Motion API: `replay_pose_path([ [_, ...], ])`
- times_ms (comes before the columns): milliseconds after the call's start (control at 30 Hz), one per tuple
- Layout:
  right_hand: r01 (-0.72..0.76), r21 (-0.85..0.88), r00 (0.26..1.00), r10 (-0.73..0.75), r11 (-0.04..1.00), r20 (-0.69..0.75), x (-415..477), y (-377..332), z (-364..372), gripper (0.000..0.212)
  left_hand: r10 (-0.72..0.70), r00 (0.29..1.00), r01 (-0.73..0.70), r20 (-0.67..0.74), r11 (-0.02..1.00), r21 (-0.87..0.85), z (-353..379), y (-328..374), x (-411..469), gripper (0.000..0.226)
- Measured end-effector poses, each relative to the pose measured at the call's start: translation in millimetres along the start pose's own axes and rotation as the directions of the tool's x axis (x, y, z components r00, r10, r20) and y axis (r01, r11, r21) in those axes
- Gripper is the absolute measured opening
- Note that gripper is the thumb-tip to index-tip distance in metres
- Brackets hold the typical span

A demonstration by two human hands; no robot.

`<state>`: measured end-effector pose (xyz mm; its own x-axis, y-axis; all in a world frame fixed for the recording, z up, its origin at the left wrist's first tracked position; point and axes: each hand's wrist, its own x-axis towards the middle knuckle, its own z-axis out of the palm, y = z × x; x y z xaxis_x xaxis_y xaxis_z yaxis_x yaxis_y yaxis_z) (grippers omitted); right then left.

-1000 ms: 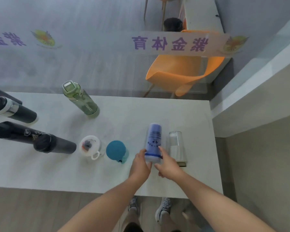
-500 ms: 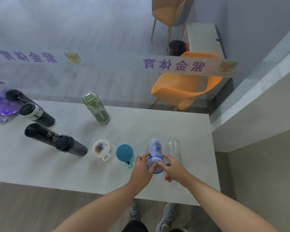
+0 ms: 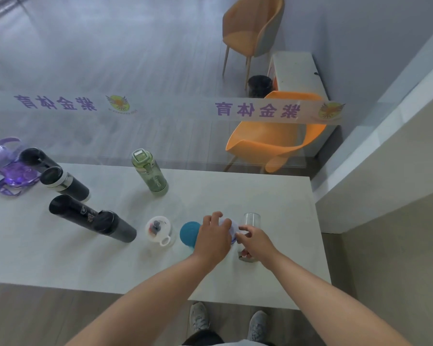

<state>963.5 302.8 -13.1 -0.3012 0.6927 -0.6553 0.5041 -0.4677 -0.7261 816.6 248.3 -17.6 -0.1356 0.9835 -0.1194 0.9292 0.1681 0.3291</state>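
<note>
A light purple-blue bottle (image 3: pixel 229 227) stands upright near the table's front right, mostly hidden by my hands. My left hand (image 3: pixel 214 237) curls over its top from the left. My right hand (image 3: pixel 254 239) pinches its right side with thumb and fingers. A clear drinking glass (image 3: pixel 251 219) stands just right of the bottle, behind my right hand. A teal round-topped bottle (image 3: pixel 189 232) stands directly left of my left hand.
On the white table (image 3: pixel 273 196) stand a white lidded cup (image 3: pixel 159 229), a green bottle (image 3: pixel 150 174), black flasks (image 3: pixel 90 219) (image 3: pixel 64 182) and a purple bottle (image 3: pixel 8 163) at far left. A glass partition lies behind the table; beyond it an orange chair (image 3: pixel 273 139).
The purple-blue bottle went from lying tilted away to standing upright. My left hand slid up over its top. The camera view shifted, showing more of the table's left.
</note>
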Motion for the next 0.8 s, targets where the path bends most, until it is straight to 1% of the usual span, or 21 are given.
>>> replay_pose_path([
  [67,0.014,-0.056,0.999,-0.017,0.998,-0.041,0.9,4.6,-1.7,0.026,0.0,1.0,0.001,-0.014,0.999,0.036,-0.3,1.7,-1.1,0.024],
  [133,0.022,-0.071,0.996,-0.028,0.997,-0.09,-0.7,9.7,-7.0,0.025,0.021,0.996,-0.018,-0.087,0.999,0.034,-1.2,3.3,-3.5,0.018],
  [200,0.03,-0.094,0.989,-0.043,0.995,-0.141,-4.0,16.1,-14.2,0.02,0.148,0.974,-0.143,-0.17,0.989,0.042,0.9,6.9,-8.9,0.012],
  [267,0.032,-0.19,0.983,-0.065,0.981,-0.172,-2.4,27.0,-20.7,0.013,0.333,0.92,-0.332,-0.207,0.942,0.041,8.5,11.2,-18.8,0.012],
  [300,0.036,-0.235,0.983,-0.077,0.971,-0.168,-0.4,33.5,-22.6,0.01,0.397,0.894,-0.402,-0.206,0.915,0.022,13.9,13.3,-25.9,0.012],
  [333,0.047,-0.29,0.984,-0.095,0.956,-0.153,1.5,40.1,-23.8,0.01,0.436,0.878,-0.446,-0.198,0.895,-0.004,20.3,14.9,-33.8,0.012],
  [400,0.097,-0.417,0.982,-0.156,0.904,-0.11,7.1,54.8,-25.0,0.022,0.459,0.872,-0.473,-0.172,0.88,-0.05,35.1,15.8,-50.1,0.013],
  [467,0.189,-0.529,0.975,-0.222,0.827,0.001,11.4,64.6,-25.8,0.036,0.405,0.903,-0.418,-0.144,0.905,-0.079,51.8,13.7,-61.5,0.013],
  [533,0.271,-0.612,0.962,-0.23,0.743,0.147,12.8,71.1,-26.8,0.048,0.265,0.96,-0.274,-0.089,0.956,-0.106,66.6,10.7,-67.1,0.017],
  [567,0.301,-0.65,0.954,-0.223,0.698,0.202,13.3,74.0,-27.5,0.051,0.188,0.981,-0.193,-0.049,0.974,-0.12,72.5,10.0,-68.7,0.02],
  [633,0.338,-0.705,0.941,-0.214,0.623,0.263,12.5,80.1,-29.9,0.052,0.06,0.998,-0.057,0.019,0.987,-0.148,82.3,12.0,-70.2,0.028],
  [700,0.347,-0.727,0.938,-0.225,0.592,0.265,8.8,87.5,-36.0,0.052,-0.045,0.994,0.062,0.103,0.985,-0.164,89.5,18.8,-70.3,0.035],
  [733,0.341,-0.74,0.939,-0.242,0.58,0.243,6.3,92.3,-40.6,0.051,-0.088,0.987,0.112,0.137,0.977,-0.18,92.8,22.5,-69.6,0.038],
  [800,0.301,-0.751,0.945,-0.288,0.587,0.154,5.3,104.5,-52.3,0.046,-0.163,0.969,0.207,0.187,0.946,-0.249,99.8,30.1,-65.9,0.043],
])
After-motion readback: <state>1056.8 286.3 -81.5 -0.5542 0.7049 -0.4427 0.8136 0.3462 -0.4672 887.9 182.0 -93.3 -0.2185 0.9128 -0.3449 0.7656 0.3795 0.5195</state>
